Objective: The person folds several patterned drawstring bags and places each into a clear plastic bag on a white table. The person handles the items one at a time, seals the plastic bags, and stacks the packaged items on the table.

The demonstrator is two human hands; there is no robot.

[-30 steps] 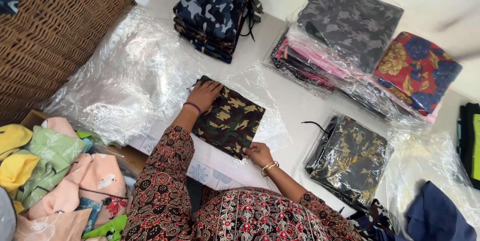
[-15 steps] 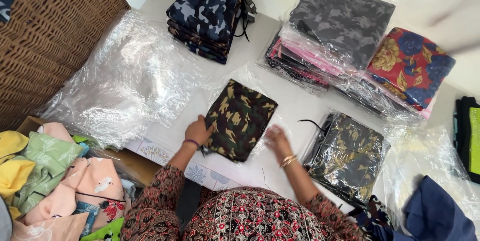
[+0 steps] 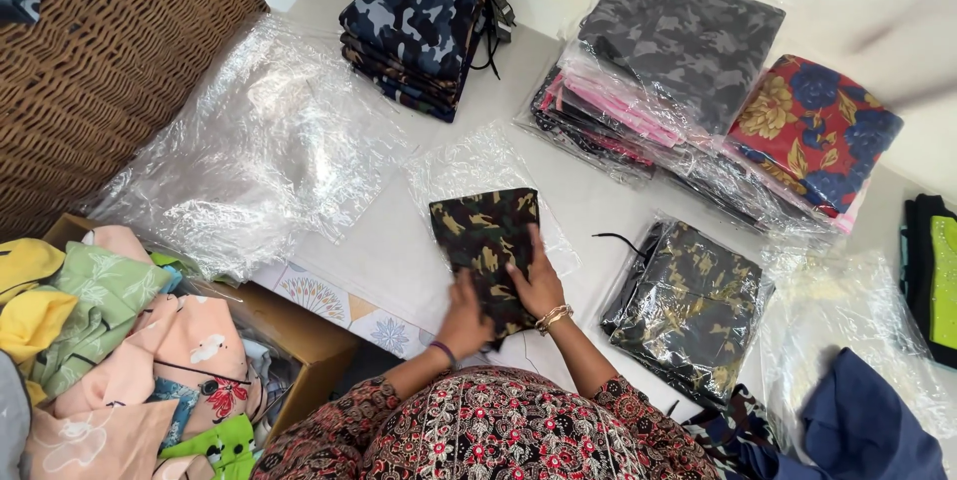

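Observation:
A folded green-and-brown camouflage cloth lies on the white table, its far end over a clear plastic bag. Both hands are at its near end. My left hand, with a dark band at the wrist, grips the cloth's near left edge. My right hand, with gold bangles, rests on top of the cloth with its fingers spread along the right side and its thumb at the edge.
A heap of clear bags lies at left beside a wicker basket. Stacks of folded cloth stand at the back: blue camouflage, bagged grey, floral red. A bagged camouflage pack lies right. A cardboard box holds pastel clothes.
The cloth has turned and now lies lengthwise away from me. My left hand came back from its far edge, and both hands now meet at its near end.

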